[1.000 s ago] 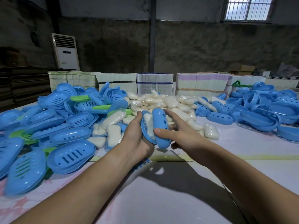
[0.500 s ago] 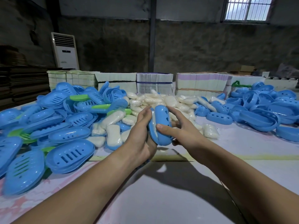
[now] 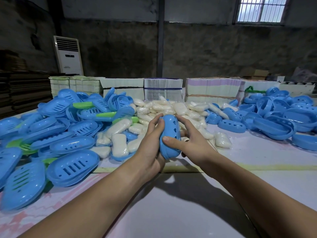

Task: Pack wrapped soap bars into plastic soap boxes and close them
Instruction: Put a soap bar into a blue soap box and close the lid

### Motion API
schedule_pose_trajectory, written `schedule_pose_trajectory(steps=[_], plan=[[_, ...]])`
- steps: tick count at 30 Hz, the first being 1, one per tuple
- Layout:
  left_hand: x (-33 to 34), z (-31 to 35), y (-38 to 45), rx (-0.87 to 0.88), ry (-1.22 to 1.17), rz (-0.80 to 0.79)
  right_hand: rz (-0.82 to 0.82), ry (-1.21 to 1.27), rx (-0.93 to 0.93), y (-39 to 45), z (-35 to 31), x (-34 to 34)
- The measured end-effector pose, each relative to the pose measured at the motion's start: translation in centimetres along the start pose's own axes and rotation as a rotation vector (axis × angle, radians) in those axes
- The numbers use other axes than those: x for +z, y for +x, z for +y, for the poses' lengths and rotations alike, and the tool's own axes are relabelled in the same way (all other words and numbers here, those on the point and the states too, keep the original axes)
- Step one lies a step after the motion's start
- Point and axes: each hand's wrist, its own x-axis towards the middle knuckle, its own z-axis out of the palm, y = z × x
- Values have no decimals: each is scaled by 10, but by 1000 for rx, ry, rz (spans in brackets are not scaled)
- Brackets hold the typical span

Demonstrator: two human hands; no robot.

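Both hands hold one blue soap box (image 3: 170,134) upright above the table, its lid and base pressed together with no soap showing. My left hand (image 3: 151,146) grips it from the left, fingers curled over its top edge. My right hand (image 3: 190,143) grips it from the right, thumb across the lid with its small cut-outs. Behind the hands lies a heap of wrapped white soap bars (image 3: 171,109).
Blue slotted box bases (image 3: 72,167), a few green ones among them, pile up on the left. Blue lids and bases (image 3: 274,124) pile up on the right. Stacks of flat cartons (image 3: 163,90) line the table's far edge. A pale table (image 3: 180,203) lies under my forearms.
The lid has swung onto the base. One second ago the box stood open with a white soap bar visible inside; now the two halves meet and the soap is hidden.
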Motion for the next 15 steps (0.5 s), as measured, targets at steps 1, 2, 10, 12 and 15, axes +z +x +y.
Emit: schedule_pose_trajectory(steps=[1, 2, 10, 12, 15], plan=[[0, 1, 0, 5, 6, -2, -6, 0, -4, 0, 0, -1], [-1, 1, 0, 4, 13, -4, -18, 2, -2, 1, 1, -2], [-2, 1, 3, -2, 40, 21, -63, 82, 51, 3, 1, 0], [-2, 2, 4, 14, 51, 28, -45, 79, 50, 3, 3, 2], [-2, 1, 4, 14, 66, 40, -46, 90, 57, 4, 3, 4]])
